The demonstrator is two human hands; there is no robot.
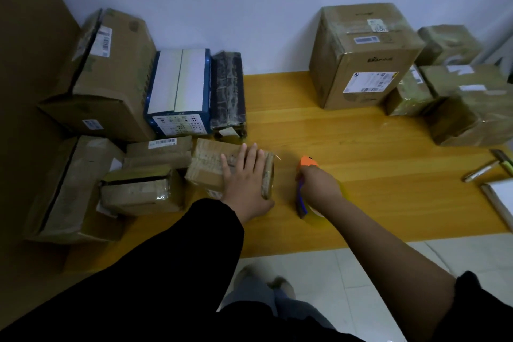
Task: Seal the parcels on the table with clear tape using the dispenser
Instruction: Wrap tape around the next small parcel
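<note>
Centre frame: left hand (245,178) is pressing open-palmed on a small parcel (208,166); right hand (319,184) is grasping the tape dispenser (306,162) beside it; surrounding parcels (361,58) are looking mostly taped already.

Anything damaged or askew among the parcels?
The small parcel at front left looks crumpled, and a dark gap runs along its top edge, as if a flap sits open. Nothing looks spilled.

Black sleeves (166,258), grey trousers (249,297)
</note>
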